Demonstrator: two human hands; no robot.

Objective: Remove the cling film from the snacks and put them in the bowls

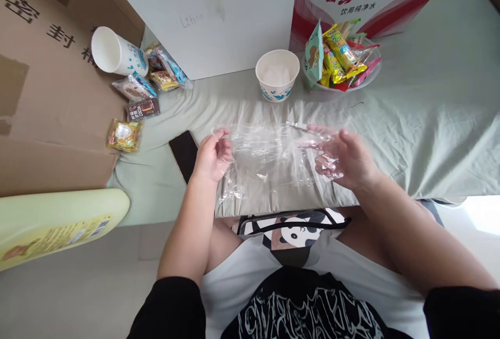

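Observation:
Thin, crinkled clear plastic film [261,154] stretches between my two hands above the cloth. My left hand [214,155] has its fingers curled, gripping the film's left edge. At the other end, my right hand [344,159] holds the bunched film, which covers its partly bent fingers. The film is see-through, so I cannot tell whether it is a bag, a glove or a sheet. A narrow greyish strip [297,126] shows by the right fingertips. Just beyond the film stands a patterned paper cup [277,86] with something whitish inside.
A bowl [369,79] of wrapped snacks stands right of the cup. A dark phone [183,154] lies beside my left forearm. Further left are a tipped paper cup [117,55], several packaged snacks [125,135] and a cardboard box [50,89]. White boxes [219,21] line the back.

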